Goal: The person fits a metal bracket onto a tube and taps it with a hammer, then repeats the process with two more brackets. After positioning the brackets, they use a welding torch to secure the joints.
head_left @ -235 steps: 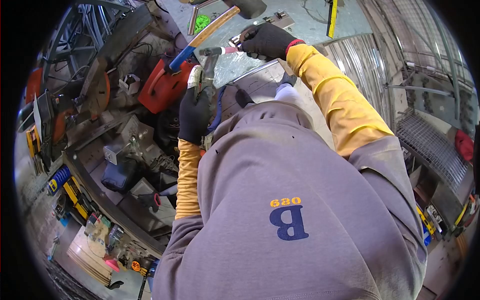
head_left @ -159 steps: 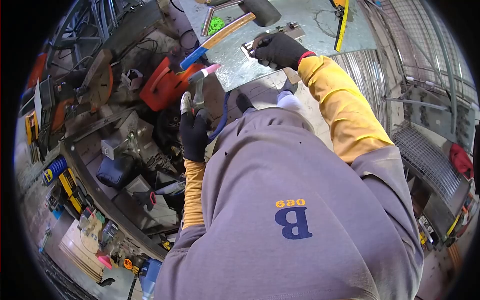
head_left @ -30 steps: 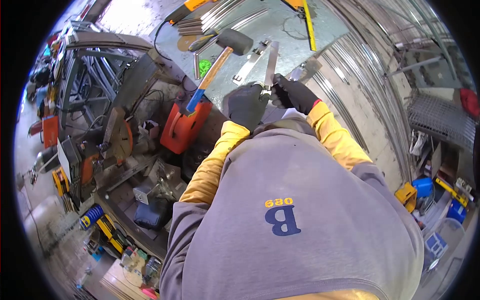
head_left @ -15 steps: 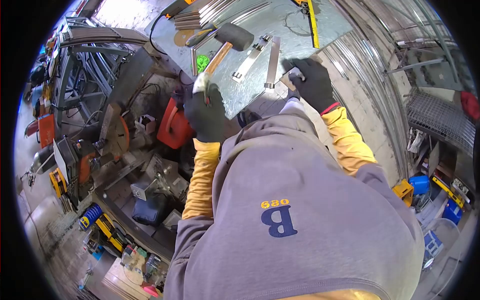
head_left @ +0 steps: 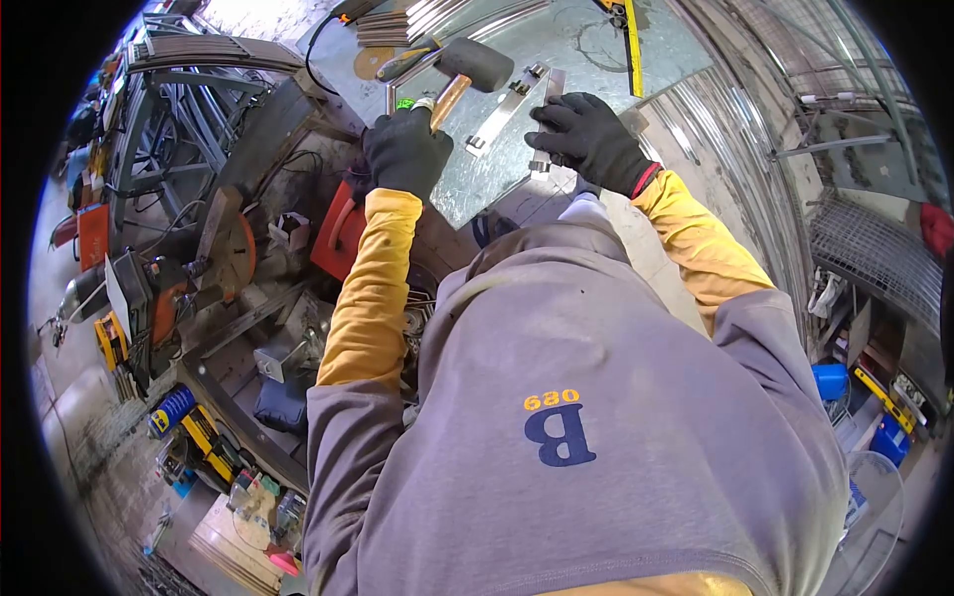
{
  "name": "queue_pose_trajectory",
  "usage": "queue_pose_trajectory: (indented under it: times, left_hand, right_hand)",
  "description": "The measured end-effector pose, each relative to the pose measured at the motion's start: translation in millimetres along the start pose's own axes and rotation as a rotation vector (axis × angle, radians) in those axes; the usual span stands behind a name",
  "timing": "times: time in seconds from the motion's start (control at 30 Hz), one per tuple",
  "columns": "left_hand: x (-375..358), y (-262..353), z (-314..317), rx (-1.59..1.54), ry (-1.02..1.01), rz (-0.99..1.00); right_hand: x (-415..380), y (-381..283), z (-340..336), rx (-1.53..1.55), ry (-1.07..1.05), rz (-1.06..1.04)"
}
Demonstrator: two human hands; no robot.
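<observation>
Black gloves cover both of the worker's hands, reaching from yellow sleeves over the shiny metal-topped table. From where I stand, the right hand [head_left: 601,144] is over the bare metal strip [head_left: 540,157], near the table's [head_left: 482,184] near edge. Its fingers curve across the strip with slight gaps between them; whether the thumb clamps it from the other side, I can't tell. A small clip sits at the strip's near end, poking out below the glove.

Just left of that strip lies the clipped plate [head_left: 502,114], slanting, with dark-and-silver fittings toward its far end and a small one at its near end.

The left hand [head_left: 405,151] is by the table's left edge, at the end of the mallet's [head_left: 479,66] wooden handle. Its fingers look bent and close together, but their tips are hidden and I can't say whether they hold the handle. Something whitish shows just past the knuckles, too small to name, beside the bright green piece [head_left: 404,103].

Past the mallet head lie the yellow-and-grey tool [head_left: 407,60] and the tan disc [head_left: 373,63]. Thin metal lengths [head_left: 437,18] lie toward the far edge, and the yellow rule [head_left: 634,55] lies toward the right.
</observation>
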State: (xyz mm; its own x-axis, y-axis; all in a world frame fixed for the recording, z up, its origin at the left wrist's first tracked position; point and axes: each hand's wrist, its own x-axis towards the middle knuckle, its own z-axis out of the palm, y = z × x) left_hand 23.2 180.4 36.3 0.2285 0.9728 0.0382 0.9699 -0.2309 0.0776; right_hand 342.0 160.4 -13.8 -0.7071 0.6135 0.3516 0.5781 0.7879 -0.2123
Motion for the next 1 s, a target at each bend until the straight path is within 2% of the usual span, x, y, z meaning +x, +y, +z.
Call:
queue_pose_trajectory:
  times: [0.13, 0.2, 0.23, 0.27, 0.33, 0.37, 0.4, 0.47, 0.5, 0.53, 0.6, 0.63, 0.67, 0.77, 0.93, 1.0]
  left_hand:
    - [5, 5, -13, -0.143, 0.036, -0.069]
    - [3, 6, -26, -0.517, -0.121, -0.213]
    - [-2, 6, -31, -0.642, -0.137, -0.218]
    - [-11, 8, -33, -0.639, -0.142, -0.209]
    - [-34, 12, -37, -1.149, -0.098, -0.430]
    - [-47, 23, -42, -1.250, 0.005, -0.387]
    - [-59, 23, -43, -1.248, 0.002, -0.388]
    - [-82, 18, -36, -1.398, -0.192, -0.424]
    - [-89, 21, -31, -1.389, -0.101, -0.319]
    - [-97, 23, -27, -1.385, -0.092, -0.325]
    - [-110, 29, -29, -1.410, -0.186, -0.481]
    - [-114, 31, -28, -1.185, -0.238, -0.489]
    - [-120, 33, -20, -1.190, -0.239, -0.495]
    - [-135, 43, -6, -0.905, -0.012, -0.221]
    - [-133, 57, -13, -0.653, -0.069, -0.170]
    - [-128, 62, -14, -0.634, -0.003, -0.107]
  right_hand:
    - [-4, -11, -6, 0.035, -0.014, 0.052]
    - [-5, -14, -4, 0.034, -0.043, 0.085]
    - [-9, -16, 4, 0.048, -0.007, 0.102]
    - [-12, -17, 8, 0.061, 0.029, 0.119]
    - [-12, -16, 10, 0.045, 0.041, 0.130]
    - [-13, -15, 11, 0.055, 0.053, 0.123]
    - [-11, -15, 11, 0.066, 0.063, 0.111]
    - [-7, -13, 10, 0.082, 0.067, 0.097]
    - [-5, -13, 9, 0.100, 0.053, 0.100]
    - [-2, -11, 8, 0.116, 0.040, 0.101]
    - [4, -5, 10, 0.123, 0.038, 0.074]
    - [6, -3, 12, 0.109, 0.029, 0.064]
    - [6, -2, 13, 0.097, 0.014, 0.054]
    - [12, 2, 19, 0.150, 0.049, 0.051]
    - [15, 2, 23, 0.234, -0.007, 0.075]
    - [12, -1, 25, 0.275, 0.099, 0.091]
